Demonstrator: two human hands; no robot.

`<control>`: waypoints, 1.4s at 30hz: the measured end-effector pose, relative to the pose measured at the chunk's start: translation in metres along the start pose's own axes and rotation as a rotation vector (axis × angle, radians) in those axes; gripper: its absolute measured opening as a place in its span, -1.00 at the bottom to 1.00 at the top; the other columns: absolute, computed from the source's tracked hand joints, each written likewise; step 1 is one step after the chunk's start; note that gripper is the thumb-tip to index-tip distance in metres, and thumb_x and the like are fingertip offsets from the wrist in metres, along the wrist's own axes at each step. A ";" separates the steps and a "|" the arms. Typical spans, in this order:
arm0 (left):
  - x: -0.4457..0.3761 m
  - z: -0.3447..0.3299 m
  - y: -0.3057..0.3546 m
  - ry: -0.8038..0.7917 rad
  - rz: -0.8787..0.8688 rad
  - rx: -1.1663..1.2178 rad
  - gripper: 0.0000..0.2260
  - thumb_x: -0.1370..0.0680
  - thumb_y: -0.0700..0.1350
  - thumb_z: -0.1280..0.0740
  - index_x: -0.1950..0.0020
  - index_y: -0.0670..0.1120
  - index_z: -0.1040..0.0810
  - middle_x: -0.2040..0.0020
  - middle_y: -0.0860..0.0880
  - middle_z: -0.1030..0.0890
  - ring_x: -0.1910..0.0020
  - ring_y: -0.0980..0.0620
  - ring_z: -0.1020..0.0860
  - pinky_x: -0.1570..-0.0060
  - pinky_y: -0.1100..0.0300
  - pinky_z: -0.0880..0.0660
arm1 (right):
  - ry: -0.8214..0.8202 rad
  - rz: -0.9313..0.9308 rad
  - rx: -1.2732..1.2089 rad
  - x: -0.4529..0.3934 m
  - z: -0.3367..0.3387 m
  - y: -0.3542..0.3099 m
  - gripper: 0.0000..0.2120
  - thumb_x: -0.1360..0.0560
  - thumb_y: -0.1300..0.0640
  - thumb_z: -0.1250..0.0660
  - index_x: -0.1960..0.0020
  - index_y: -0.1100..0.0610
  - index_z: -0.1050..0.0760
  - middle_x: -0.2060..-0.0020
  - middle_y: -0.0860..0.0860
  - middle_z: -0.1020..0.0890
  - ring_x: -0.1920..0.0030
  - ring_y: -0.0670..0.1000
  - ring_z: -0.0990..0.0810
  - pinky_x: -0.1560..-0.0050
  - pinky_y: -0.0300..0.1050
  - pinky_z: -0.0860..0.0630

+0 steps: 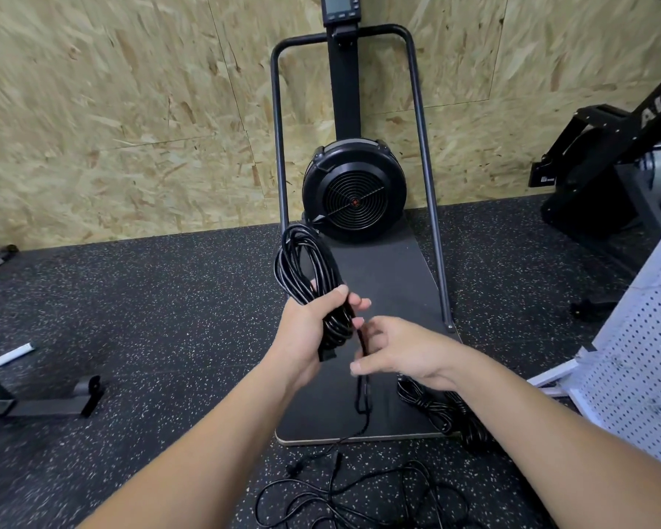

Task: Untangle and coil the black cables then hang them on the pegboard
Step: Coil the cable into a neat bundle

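Holding one coil (307, 269) bunched in my left hand (309, 327), my right hand (394, 351) pinches its tail. Loose cables (359, 494) sprawl at six o'clock; pegboard (642, 360) at three waits. Nothing hung yet.

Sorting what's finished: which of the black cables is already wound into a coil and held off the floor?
The coiled cable gripped in the left hand. The bundle under the right forearm and the loose cable lie on the floor.
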State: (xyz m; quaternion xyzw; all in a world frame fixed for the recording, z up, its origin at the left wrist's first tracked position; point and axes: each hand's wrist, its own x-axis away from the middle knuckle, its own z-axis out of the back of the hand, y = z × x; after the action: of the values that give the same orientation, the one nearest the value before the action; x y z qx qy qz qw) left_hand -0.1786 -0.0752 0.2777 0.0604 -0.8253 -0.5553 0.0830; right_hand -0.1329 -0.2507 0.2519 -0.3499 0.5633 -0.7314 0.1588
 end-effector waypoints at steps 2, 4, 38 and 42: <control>-0.003 0.006 0.001 0.057 -0.052 -0.091 -0.91 -0.69 -0.21 -0.41 -0.02 -0.18 -0.68 0.02 -0.20 -0.74 -0.17 -0.34 -0.73 0.01 -0.04 -0.62 | 0.041 -0.060 -0.049 0.001 0.001 -0.004 -0.66 -0.61 0.28 -0.52 -0.30 0.27 -0.48 0.11 0.13 -0.73 0.07 0.11 -0.80 0.08 -0.12 -0.71; -0.006 0.012 0.002 0.113 -0.065 -0.171 -0.82 -0.68 -0.17 -0.43 0.10 -0.08 -0.75 0.03 -0.19 -0.78 -0.10 -0.38 -0.73 -0.02 -0.09 -0.57 | 0.074 -0.085 -0.087 0.002 0.004 -0.007 -0.84 -0.66 0.22 -0.48 -0.14 0.28 -0.56 0.17 0.13 -0.67 0.23 0.05 -0.72 0.22 -0.15 -0.66; 0.015 0.007 -0.015 -0.356 0.296 -0.321 -0.87 -0.61 -0.13 -0.53 -0.15 -0.09 -0.72 0.17 0.02 -0.64 0.20 0.03 -0.53 0.16 0.11 -0.57 | 0.173 0.269 0.350 0.026 0.027 -0.037 -0.83 -0.46 0.28 -0.56 0.10 0.01 -0.78 0.38 0.07 -0.69 0.37 0.00 -0.51 0.21 0.00 -0.46; 0.009 0.010 -0.014 -0.303 0.290 -0.242 -0.93 -0.62 -0.25 -0.49 -0.07 -0.11 -0.72 0.12 -0.12 -0.59 0.20 -0.02 -0.57 0.14 0.01 -0.59 | 0.263 0.283 0.287 0.026 0.033 -0.038 -0.85 -0.44 0.22 -0.64 0.04 0.03 -0.75 0.24 0.06 -0.77 0.30 0.14 -0.68 0.08 0.12 -0.63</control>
State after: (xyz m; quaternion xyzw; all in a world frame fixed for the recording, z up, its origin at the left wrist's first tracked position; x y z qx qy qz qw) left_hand -0.1897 -0.0733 0.2613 -0.1531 -0.7559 -0.6350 0.0435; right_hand -0.1228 -0.2784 0.3002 -0.1431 0.5128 -0.8138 0.2330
